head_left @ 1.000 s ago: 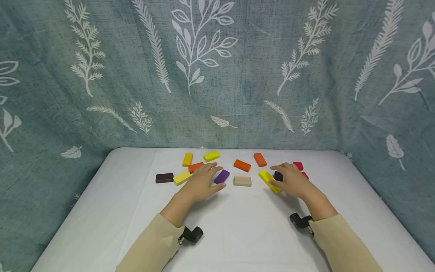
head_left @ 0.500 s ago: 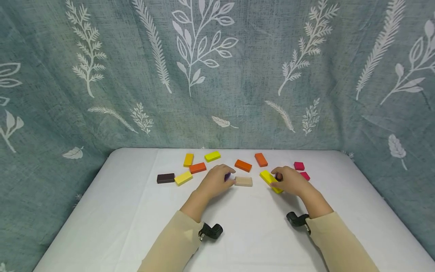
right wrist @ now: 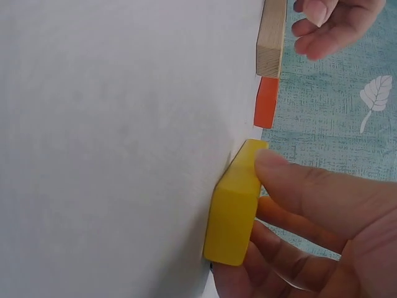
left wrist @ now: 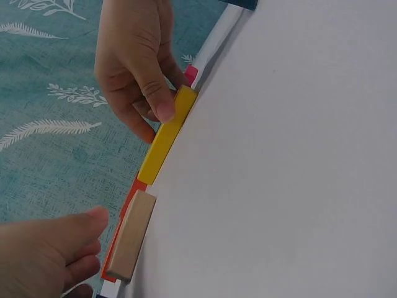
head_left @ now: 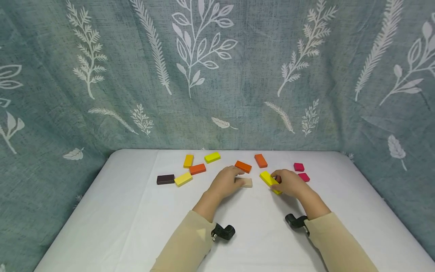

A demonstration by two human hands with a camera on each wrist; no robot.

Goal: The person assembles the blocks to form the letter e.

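My left hand [head_left: 225,183] is low over the table beside the plain wooden block [head_left: 247,183], overlapping its left end. In the left wrist view, a gap shows between that block and the thumb, and the fingers are loosely bent. My right hand [head_left: 289,183] pinches a long yellow block [head_left: 267,178], thumb on its near face and fingers behind it. The right wrist view shows the thumb pressed on this yellow block [right wrist: 232,217]. Both purple blocks seen earlier are hidden by the hands in the head view.
An orange block [head_left: 243,166] lies behind the wooden one, another orange block [head_left: 261,161] farther back. Two pinkish-red blocks [head_left: 299,167] lie right of my right hand. A dark brown block [head_left: 165,179], a red-orange block [head_left: 198,169] and several yellow blocks [head_left: 183,179] are at left.
My left hand has moved right, from left of the purple block to the wooden block, covering the purple one. My right fingers have drawn in at the yellow block, which stays in place.
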